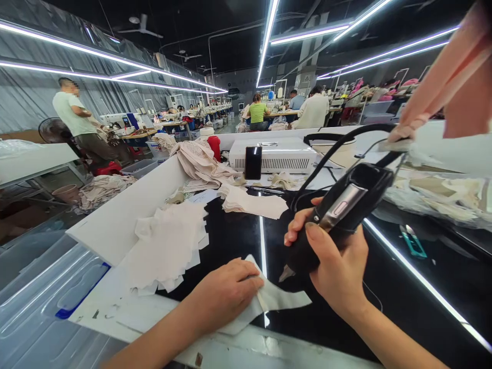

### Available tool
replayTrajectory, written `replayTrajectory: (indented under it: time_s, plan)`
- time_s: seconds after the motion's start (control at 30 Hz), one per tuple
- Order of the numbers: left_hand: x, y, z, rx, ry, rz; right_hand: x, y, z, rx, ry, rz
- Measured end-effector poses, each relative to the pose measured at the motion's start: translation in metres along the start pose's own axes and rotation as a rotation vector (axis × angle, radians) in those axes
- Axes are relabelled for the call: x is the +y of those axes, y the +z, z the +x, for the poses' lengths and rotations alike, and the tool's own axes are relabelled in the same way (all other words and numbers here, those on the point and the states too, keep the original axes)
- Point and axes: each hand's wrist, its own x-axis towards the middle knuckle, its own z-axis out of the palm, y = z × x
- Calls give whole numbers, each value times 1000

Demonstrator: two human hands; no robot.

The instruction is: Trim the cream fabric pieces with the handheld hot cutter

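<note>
My right hand (pixel 338 266) grips a black corded hand tool (pixel 342 210) with a metal tip (pixel 285 274) pointing down toward a white fabric piece (pixel 284 297). My left hand (pixel 225 292) lies flat on that fabric piece, fingers closed over it, pressing it onto the glossy black tabletop (pixel 384 287). The tool's tip hovers just above the fabric's upper edge, to the right of my left fingers. The tool's cable (pixel 338 143) arcs up and away to the back.
A stack of white cut pieces (pixel 167 246) lies left, more fabric (pixel 251 202) behind it. A white machine box (pixel 274 154), a black phone (pixel 253 162) and a red bottle (pixel 214 146) stand at the back. Teal snips (pixel 413 241) lie right. Other workers stand and sit far off.
</note>
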Motion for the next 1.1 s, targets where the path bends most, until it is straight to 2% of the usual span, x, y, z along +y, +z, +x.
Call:
replayTrajectory:
  time_s: [0.17, 0.4, 0.73, 1.1]
  plan:
    - [11, 0, 11, 52, 25, 9, -10, -17, -4, 44, 21, -40]
    - [23, 14, 13, -1, -32, -51, -13, -27, -16, 24, 1, -74]
    - [26, 7, 4, -25, -41, -42, -16, -22, -17, 24, -23, -93]
    - [24, 10, 0, -15, -37, -76, -8, 4, -13, -45, -16, -15]
